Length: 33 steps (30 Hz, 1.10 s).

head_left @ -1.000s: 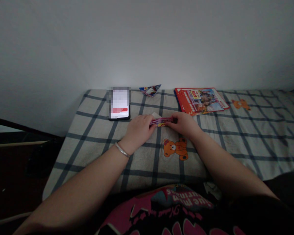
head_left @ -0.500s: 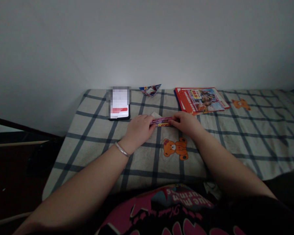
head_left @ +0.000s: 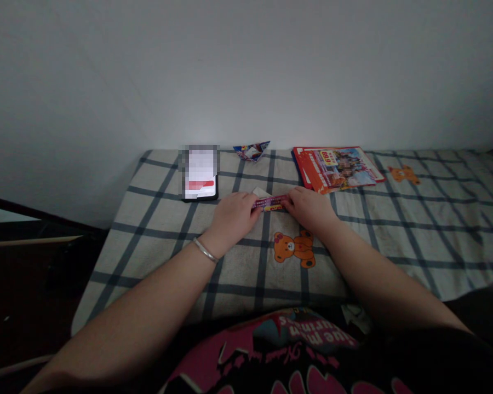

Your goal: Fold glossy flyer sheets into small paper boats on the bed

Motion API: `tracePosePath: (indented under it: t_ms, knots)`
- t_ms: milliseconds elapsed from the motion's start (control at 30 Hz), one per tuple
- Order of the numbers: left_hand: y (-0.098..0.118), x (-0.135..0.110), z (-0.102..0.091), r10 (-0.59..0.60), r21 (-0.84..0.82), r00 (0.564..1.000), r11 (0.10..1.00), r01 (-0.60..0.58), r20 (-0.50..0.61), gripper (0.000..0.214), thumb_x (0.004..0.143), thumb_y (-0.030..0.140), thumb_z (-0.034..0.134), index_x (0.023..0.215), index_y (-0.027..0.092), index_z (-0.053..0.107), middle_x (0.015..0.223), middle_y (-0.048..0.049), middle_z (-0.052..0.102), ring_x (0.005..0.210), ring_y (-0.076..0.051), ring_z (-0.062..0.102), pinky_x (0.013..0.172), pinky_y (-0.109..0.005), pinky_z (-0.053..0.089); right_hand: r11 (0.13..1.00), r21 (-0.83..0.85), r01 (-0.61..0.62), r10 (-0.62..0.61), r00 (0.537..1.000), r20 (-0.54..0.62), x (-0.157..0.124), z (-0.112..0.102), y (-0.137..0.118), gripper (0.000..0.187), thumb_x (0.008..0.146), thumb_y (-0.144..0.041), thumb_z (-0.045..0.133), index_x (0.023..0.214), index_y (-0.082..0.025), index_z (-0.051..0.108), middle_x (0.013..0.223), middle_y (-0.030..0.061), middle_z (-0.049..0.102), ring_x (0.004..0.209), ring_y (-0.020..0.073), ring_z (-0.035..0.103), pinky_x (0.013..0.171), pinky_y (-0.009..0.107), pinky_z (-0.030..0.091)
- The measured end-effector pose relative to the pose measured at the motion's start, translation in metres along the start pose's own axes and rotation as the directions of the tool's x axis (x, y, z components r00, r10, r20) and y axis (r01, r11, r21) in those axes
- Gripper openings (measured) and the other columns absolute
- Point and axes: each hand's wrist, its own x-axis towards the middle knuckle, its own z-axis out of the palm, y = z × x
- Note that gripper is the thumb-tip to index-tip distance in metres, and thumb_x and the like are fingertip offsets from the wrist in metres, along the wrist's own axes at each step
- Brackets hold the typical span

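Between my hands lies a folded piece of printed paper (head_left: 271, 203), purple and pink with a yellow patch, and a pale corner sticks up behind it. My left hand (head_left: 236, 216) pinches its left end, thumb in front. At the right end, the thumb and fingers of my right hand (head_left: 310, 208) are closed on the same paper. Both hands rest low over the checked cloth, and they hide the paper's ends. A bear picture (head_left: 294, 249) printed on the cloth shows just in front of the paper.
A phone (head_left: 200, 189) with a lit, partly blurred screen lies at the back left. Near the wall (head_left: 246, 71) sits a small folded paper boat (head_left: 252, 151). A stack of red printed leaflets (head_left: 339, 167) lies at the back right on the checked cloth (head_left: 156, 219).
My right hand has shifted slightly left along the folded paper. My left hand keeps its hold in the same place.
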Motion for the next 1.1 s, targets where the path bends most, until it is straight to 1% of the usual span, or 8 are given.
tracePosePath:
  t_ms: [367, 500, 633, 767, 867, 967, 1033, 1100]
  knots:
    - [-0.005, -0.003, 0.010, 0.057, -0.064, 0.989, 0.996, -0.066, -0.140, 0.021, 0.095, 0.022, 0.053, 0.116, 0.017, 0.053, 0.103, -0.0087, 0.067, 0.093, -0.023, 0.064, 0.081, -0.036, 0.049, 0.996, 0.065, -0.058, 0.059, 0.998, -0.007, 0.003, 0.000, 0.004, 0.037, 0.098, -0.047, 0.044, 0.092, -0.020, 0.069, 0.095, 0.0082, 0.072, 0.081, 0.0216, 0.065, 0.055, 0.029, 0.034]
    - [-0.007, -0.003, 0.009, 0.080, -0.046, 0.989, 0.995, -0.086, -0.127, 0.029, 0.095, 0.019, 0.052, 0.124, 0.021, 0.054, 0.114, -0.0082, 0.062, 0.095, -0.022, 0.062, 0.079, -0.033, 0.049, 0.993, 0.097, -0.068, 0.069, 0.998, -0.009, 0.004, 0.002, 0.006, 0.039, 0.098, -0.048, 0.043, 0.090, -0.021, 0.070, 0.092, 0.0078, 0.072, 0.077, 0.0205, 0.063, 0.055, 0.029, 0.033]
    - [-0.005, -0.004, 0.005, 0.118, -0.013, 0.989, 0.993, -0.120, -0.092, 0.027, 0.096, 0.020, 0.050, 0.120, 0.026, 0.062, 0.117, -0.0071, 0.059, 0.098, -0.023, 0.060, 0.077, -0.033, 0.049, 0.990, 0.106, -0.092, 0.093, 0.996, -0.006, 0.006, 0.004, 0.005, 0.042, 0.098, -0.049, 0.040, 0.088, -0.021, 0.070, 0.090, 0.0078, 0.072, 0.073, 0.0197, 0.062, 0.053, 0.029, 0.030]
    - [-0.005, -0.005, 0.005, 0.166, 0.018, 0.975, 0.986, -0.165, -0.147, 0.022, 0.096, 0.020, 0.052, 0.109, 0.023, 0.069, 0.125, -0.0077, 0.060, 0.110, -0.027, 0.056, 0.090, -0.043, 0.049, 0.987, 0.123, -0.104, 0.107, 0.994, -0.017, 0.004, 0.003, 0.003, 0.036, 0.098, -0.046, 0.044, 0.089, -0.021, 0.068, 0.091, 0.0066, 0.072, 0.074, 0.0192, 0.062, 0.052, 0.028, 0.026]
    - [-0.006, -0.006, 0.011, 0.285, 0.064, 0.938, 0.958, -0.278, -0.197, 0.024, 0.098, 0.017, 0.047, 0.111, 0.019, 0.067, 0.136, -0.0078, 0.057, 0.130, -0.029, 0.047, 0.109, -0.051, 0.038, 0.989, 0.112, -0.099, 0.105, 0.994, -0.043, -0.002, 0.000, 0.002, 0.031, 0.097, -0.043, 0.046, 0.092, -0.021, 0.068, 0.091, 0.0071, 0.072, 0.076, 0.0191, 0.062, 0.054, 0.028, 0.027]
    - [-0.008, -0.005, 0.019, 0.329, 0.017, 0.931, 0.944, -0.330, -0.157, 0.032, 0.099, 0.010, 0.039, 0.125, 0.012, 0.058, 0.133, -0.0109, 0.060, 0.133, -0.024, 0.048, 0.115, -0.046, 0.036, 0.997, 0.076, 0.010, 0.000, 0.990, -0.138, -0.012, -0.003, 0.003, 0.031, 0.098, -0.039, 0.045, 0.098, -0.020, 0.070, 0.093, 0.0085, 0.071, 0.078, 0.0191, 0.062, 0.057, 0.028, 0.031]
    - [-0.010, -0.004, 0.023, 0.308, -0.046, 0.943, 0.948, -0.315, -0.124, 0.033, 0.099, 0.009, 0.037, 0.126, 0.009, 0.056, 0.136, -0.0131, 0.058, 0.135, -0.022, 0.047, 0.113, -0.042, 0.040, 0.979, 0.089, 0.183, -0.164, 0.969, -0.187, -0.017, -0.002, 0.004, 0.030, 0.099, -0.035, 0.044, 0.107, -0.025, 0.071, 0.100, 0.0071, 0.071, 0.084, 0.0183, 0.063, 0.063, 0.028, 0.036]
    - [-0.011, -0.003, 0.024, 0.294, -0.091, 0.950, 0.948, -0.304, -0.104, 0.034, 0.098, 0.007, 0.036, 0.127, 0.009, 0.055, 0.139, -0.0137, 0.056, 0.136, -0.022, 0.045, 0.114, -0.041, 0.040, 0.916, 0.110, 0.385, -0.362, 0.914, -0.185, -0.019, 0.001, 0.003, 0.029, 0.099, -0.030, 0.045, 0.114, -0.028, 0.070, 0.109, 0.0054, 0.071, 0.092, 0.0183, 0.063, 0.070, 0.029, 0.040]
